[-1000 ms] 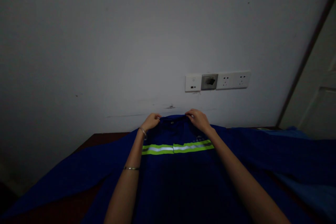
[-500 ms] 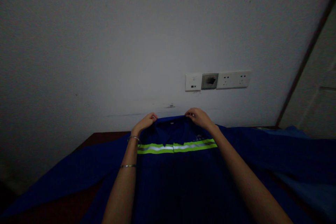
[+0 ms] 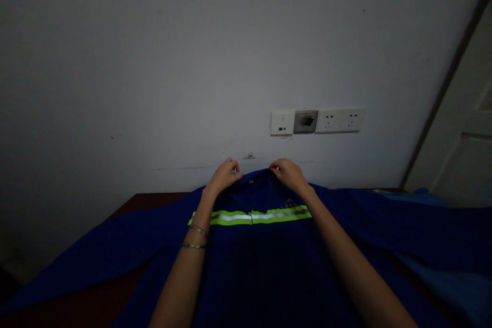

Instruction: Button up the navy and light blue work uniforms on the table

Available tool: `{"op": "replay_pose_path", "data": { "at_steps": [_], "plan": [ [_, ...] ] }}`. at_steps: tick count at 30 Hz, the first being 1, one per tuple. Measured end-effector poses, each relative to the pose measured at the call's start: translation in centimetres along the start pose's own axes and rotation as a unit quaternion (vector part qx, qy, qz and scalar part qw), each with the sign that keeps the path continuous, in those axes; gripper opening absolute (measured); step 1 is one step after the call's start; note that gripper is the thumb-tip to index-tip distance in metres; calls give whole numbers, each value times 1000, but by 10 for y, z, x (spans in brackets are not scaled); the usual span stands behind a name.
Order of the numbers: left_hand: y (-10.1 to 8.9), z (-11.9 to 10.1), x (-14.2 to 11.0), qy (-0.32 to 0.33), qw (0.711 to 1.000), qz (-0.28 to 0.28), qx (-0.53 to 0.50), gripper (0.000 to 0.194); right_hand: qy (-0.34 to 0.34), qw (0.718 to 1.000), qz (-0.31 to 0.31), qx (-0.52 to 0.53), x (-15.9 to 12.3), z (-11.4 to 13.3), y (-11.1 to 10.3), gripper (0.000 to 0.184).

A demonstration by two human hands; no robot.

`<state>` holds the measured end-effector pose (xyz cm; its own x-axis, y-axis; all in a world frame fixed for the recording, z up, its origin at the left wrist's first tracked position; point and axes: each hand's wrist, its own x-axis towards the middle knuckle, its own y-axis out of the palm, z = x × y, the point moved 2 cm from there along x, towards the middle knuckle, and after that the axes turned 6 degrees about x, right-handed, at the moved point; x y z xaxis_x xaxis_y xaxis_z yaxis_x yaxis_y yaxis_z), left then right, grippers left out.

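A dark blue work jacket (image 3: 269,256) lies spread out, front side up, its collar towards the wall and its sleeves out to both sides. A yellow-green and silver reflective band (image 3: 230,218) crosses the chest, and a small label shows inside the neck. My left hand (image 3: 226,176), fingers curled, holds the left part of the collar edge between thumb and fingers; the exact grip is hard to see. On the collar's right part, my right hand (image 3: 287,173) pinches the edge between thumb and forefinger. Two bracelets circle my left forearm.
Under the jacket is a dark red tabletop (image 3: 154,199), pushed against a pale wall (image 3: 172,61). Switches and sockets (image 3: 340,120) sit on the wall above the collar. Lighter blue cloth (image 3: 453,282) lies at the right, near a white door (image 3: 472,148).
My left hand has shifted right along the collar, closer to my right hand, and the collar's left part has sunk and folded. My right hand has stayed nearly in place.
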<state>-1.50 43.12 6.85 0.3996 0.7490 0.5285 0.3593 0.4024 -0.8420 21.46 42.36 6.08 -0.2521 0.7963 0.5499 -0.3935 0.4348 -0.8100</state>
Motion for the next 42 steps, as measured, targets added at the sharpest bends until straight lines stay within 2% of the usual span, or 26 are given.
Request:
{"op": "replay_pose_path", "data": {
  "at_steps": [3, 6, 9, 12, 15, 18, 23, 26, 28, 30, 32, 36, 40, 42],
  "plan": [
    [6, -9, -3, 20, 997, 62, 43, 26, 3, 1000, -6, -8, 0, 2, 2, 20],
    [20, -8, -7, 17, 990, 86, 111, 32, 3, 1000, -12, -20, 0, 3, 3, 20],
    [29, -2, -8, 25, 986, 70, 152, 21, -1, 999, -11, -34, -1, 3, 2, 20],
    [26, 6, -8, 30, 987, 35, 153, 13, 0, 999, -3, -47, -1, 3, 1, 21],
    [19, 12, -7, 20, 991, 0, 132, 13, 8, 998, 10, -58, -2, 2, 5, 23],
    [16, 15, -7, 17, 994, -11, 109, 15, 7, 998, 22, -54, -5, 5, 15, 24],
    [21, 17, -7, 20, 995, -8, 93, 18, 28, 998, 29, -40, -10, 26, 28, 41],
    [23, 19, -6, 14, 996, -10, 90, 19, 29, 1000, -5, -4, -12, 47, 31, 38],
    [24, 19, -6, 10, 996, -5, 88, 20, 11, 999, 1, 47, -13, 59, 38, 29],
    [25, 18, -6, 6, 996, 1, 84, 21, -8, 992, 38, 116, -15, 68, 54, 23],
    [26, 18, -7, 4, 997, 6, 80, 23, -16, 980, 69, 184, -17, 72, 74, 24],
    [25, 19, -5, 10, 997, 14, 78, 27, -23, 959, 93, 267, -22, 71, 106, 31],
    [21, 24, 10, 19, 997, 16, 75, 26, -42, 950, 116, 285, -26, 71, 115, 37],
    [19, 27, 23, 28, 997, 27, 64, 27, -23, 954, 111, 278, -27, 72, 115, 43]
  ]
}}
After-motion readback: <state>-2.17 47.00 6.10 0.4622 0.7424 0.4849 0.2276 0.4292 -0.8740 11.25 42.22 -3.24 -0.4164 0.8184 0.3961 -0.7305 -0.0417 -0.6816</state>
